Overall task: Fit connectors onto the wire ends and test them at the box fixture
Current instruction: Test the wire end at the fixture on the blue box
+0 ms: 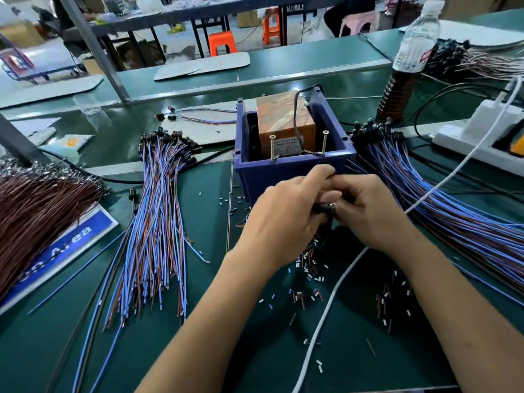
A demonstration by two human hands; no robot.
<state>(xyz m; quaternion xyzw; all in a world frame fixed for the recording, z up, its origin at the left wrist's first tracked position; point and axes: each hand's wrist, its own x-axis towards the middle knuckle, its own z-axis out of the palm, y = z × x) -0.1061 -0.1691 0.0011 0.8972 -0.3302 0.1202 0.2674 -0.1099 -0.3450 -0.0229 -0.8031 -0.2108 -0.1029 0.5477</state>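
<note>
Connector (326, 207), small and dark, sits pinched between our left hand (279, 215) and right hand (368, 211), both curled on it, just in front of the blue box (292, 165) with two screws (324, 143) upright on its near rim. Wire bundles (158, 222) lie either side; cut sleeve bits (307, 268) litter the mat.
</note>
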